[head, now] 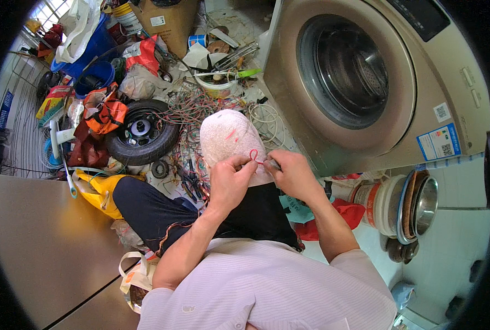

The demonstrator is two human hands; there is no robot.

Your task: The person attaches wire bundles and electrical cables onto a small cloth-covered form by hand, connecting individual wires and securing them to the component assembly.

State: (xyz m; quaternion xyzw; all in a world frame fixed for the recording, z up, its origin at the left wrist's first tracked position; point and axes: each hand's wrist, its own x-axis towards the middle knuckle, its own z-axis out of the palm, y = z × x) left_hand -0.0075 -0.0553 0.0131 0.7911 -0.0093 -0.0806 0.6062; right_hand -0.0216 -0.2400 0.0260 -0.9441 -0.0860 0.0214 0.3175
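My left hand [232,179] pinches a thin red wire [253,155], which stands up in a small loop between my two hands. My right hand [292,172] grips the other side of the wire and also holds a small dark object [273,164], perhaps a blade, mostly hidden by the fingers. Both hands are over a pale cloth pad [228,132] lying on my knee. A few red scraps [231,135] lie on the cloth. Beyond my knee a tangle of coloured wires [195,105] spreads over the floor.
A washing machine [426,95] stands at the right. A small black-tyred wheel [144,132] lies to the left, near an orange bag [104,109] and a blue bucket [94,78]. Pliers-like tools [192,181] lie by my knee. Stacked buckets and basins [387,204] are at the right.
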